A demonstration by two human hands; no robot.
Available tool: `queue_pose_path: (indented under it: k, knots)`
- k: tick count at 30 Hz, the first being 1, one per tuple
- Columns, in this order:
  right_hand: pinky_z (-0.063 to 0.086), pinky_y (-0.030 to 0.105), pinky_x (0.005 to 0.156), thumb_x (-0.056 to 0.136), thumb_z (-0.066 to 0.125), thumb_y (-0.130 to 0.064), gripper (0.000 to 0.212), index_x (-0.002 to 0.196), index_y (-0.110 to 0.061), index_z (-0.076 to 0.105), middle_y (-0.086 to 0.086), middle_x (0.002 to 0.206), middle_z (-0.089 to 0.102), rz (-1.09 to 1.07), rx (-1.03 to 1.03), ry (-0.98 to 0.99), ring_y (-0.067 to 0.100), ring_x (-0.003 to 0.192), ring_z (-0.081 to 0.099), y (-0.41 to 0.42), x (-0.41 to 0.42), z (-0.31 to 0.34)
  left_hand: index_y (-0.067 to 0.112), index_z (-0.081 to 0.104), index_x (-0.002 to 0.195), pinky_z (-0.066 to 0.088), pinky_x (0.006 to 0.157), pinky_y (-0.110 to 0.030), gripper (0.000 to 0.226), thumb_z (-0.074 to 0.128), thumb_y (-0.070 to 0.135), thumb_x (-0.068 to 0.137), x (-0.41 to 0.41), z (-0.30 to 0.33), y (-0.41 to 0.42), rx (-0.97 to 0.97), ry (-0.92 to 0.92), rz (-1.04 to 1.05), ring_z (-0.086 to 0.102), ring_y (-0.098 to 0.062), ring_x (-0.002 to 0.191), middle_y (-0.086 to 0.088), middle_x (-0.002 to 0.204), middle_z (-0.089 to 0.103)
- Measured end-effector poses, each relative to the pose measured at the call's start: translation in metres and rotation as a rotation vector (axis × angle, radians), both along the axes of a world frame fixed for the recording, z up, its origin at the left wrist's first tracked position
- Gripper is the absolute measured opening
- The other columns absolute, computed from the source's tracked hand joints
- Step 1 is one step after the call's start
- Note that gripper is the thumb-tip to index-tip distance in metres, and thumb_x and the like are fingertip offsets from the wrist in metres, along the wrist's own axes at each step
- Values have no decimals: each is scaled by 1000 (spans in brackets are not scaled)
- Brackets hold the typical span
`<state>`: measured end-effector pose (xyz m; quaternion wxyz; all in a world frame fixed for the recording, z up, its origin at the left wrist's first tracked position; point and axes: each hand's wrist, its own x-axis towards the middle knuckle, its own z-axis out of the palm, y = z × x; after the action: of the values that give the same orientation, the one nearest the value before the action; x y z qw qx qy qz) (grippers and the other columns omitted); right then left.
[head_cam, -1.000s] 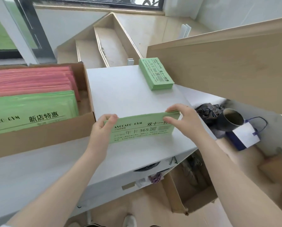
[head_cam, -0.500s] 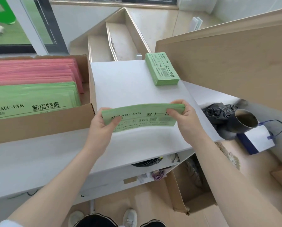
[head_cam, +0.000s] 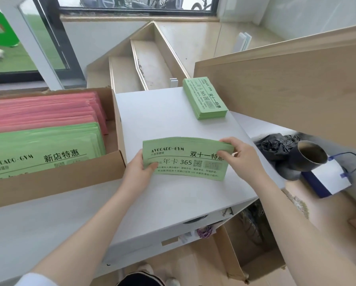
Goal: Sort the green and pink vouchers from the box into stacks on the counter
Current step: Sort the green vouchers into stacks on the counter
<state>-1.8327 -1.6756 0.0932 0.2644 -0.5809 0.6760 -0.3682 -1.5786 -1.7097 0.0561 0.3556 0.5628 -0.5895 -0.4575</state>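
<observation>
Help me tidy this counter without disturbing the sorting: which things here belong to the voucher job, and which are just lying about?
Part of the job:
- cardboard box with pink vouchers and green vouchers
- green bundle held by left hand and right hand
- green stack on the counter

Lying about:
- black bag
- metal cup
- paper bag

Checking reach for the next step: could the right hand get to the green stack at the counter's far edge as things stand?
Probably yes: bare counter lies between the right hand and the green stack, but it grips the green vouchers.
</observation>
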Motion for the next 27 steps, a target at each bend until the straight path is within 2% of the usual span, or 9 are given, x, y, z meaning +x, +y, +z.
queue_pose_path:
  k: [2,5,8,12,15,19,23,25,27]
  knots:
    - [38,18,61,84,62,-12,16,96,-23,62,-2,82,63,-11,53,72,14,70,51,-13,-4,2,21,57,107,46,88,-32,26,58,4,87,0,1,-10,6,2,-9,61,-15,101,6,107,66]
    - [38,25,60,85,60,-10,13,93,-21,61,-4,75,60,-85,122,-14,13,64,48,-31,-10,-4,23,59,94,51,86,-41,19,59,6,86,-11,4,-23,34,146,43,65,-19,96,1,101,69]
    - [37,26,57,86,59,-5,16,85,-21,60,-3,75,60,-204,142,-208,14,64,49,-48,-10,-7,16,57,99,53,74,-26,13,59,8,88,-33,15,-37,130,413,201,66,-18,89,-4,97,69]
    - [46,30,62,88,56,-2,19,82,-20,56,7,83,64,-278,231,-464,18,69,59,-68,-10,-14,8,47,114,52,82,-25,25,54,3,91,-64,14,-67,304,735,294,65,-19,98,-6,106,66]
    - [46,23,50,88,55,-1,9,92,-9,58,9,82,64,-249,346,-479,18,63,57,-86,-7,-24,10,44,121,53,79,-28,30,45,-1,93,-86,6,-93,310,636,384,64,-18,96,-5,111,63]
    - [47,15,43,87,57,0,18,105,4,56,10,85,62,-214,386,-477,13,57,59,-109,0,-33,20,56,100,52,52,-14,31,41,-5,91,-98,12,-127,224,509,484,63,-5,71,4,89,64]
    - [52,15,56,87,57,-1,18,104,3,61,7,89,66,-145,381,-473,13,64,64,-128,3,-39,20,55,106,53,62,-20,30,42,-4,93,-99,16,-160,178,485,388,65,-3,72,8,93,62]
    - [54,17,63,85,59,-2,18,103,-1,63,6,93,68,-117,358,-423,13,68,66,-135,4,-42,14,55,105,54,66,-22,25,40,-3,94,-98,8,-171,165,406,262,67,-10,88,2,105,64]
    - [56,28,74,79,63,-9,23,103,-9,62,3,97,69,-68,325,-302,16,77,68,-136,2,-44,14,51,121,54,80,-28,32,40,0,94,-96,-1,-169,145,329,171,63,-13,100,-1,118,63]
